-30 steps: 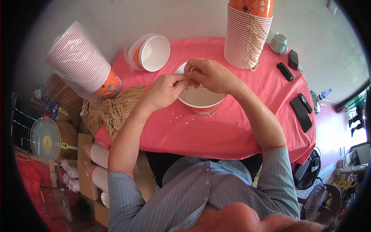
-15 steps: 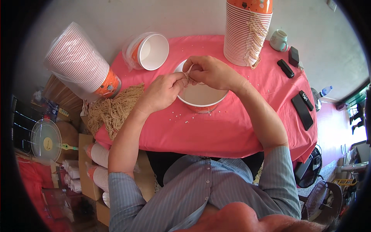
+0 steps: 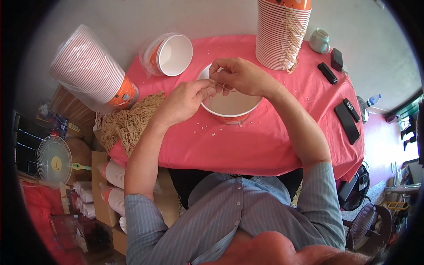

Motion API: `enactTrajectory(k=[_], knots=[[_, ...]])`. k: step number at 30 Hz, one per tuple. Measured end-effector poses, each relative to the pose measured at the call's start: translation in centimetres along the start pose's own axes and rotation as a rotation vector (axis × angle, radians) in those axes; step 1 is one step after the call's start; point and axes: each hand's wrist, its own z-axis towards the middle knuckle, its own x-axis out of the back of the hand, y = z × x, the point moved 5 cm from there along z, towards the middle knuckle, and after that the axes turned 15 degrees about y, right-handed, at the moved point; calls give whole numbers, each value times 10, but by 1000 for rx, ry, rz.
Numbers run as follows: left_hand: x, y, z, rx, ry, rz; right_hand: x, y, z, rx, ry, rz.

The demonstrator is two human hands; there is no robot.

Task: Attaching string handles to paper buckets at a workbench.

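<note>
My left hand (image 3: 186, 100) pinches the string (image 3: 213, 83) above the bucket (image 3: 233, 115), toward its ten o'clock rim; my right hand (image 3: 237, 76) pinches it too, contact partly hidden. String should handle light, soft, limp, easily tangled: grip close to the crossing.

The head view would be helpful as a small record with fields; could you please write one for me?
Left hand: fingertips pinching a thin tan cord
Right hand: fingertips at the same cord, grip partly hidden
Below the hands: open paper bucket, white inside
Left of the bucket: heaped tan cords
Behind, to the right: tall bucket stack, cords hanging down its side
Far right: pale green mug
Surface: pink cloth, small pale bits scattered
</note>
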Motion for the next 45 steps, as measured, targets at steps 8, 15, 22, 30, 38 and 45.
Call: enactTrajectory(k=[8, 15, 22, 30, 38, 45], knots=[[-4, -20, 2, 59, 23, -229, -1, 1, 2, 42, 23, 44], [5, -22, 3, 174, 89, -310, -2, -5, 0, 39, 17, 121], [16, -18, 2, 332, 336, -578, 1, -7, 0, 17, 103, 53], [7, -24, 1, 403, 430, -863, 1, -11, -4, 33, 140, -26], [7, -25, 4, 358, 330, -623, 5, -11, -2, 66, 207, -119], [4, -21, 9, 307, 184, -369, 6, -10, -3, 119, 238, -98]])
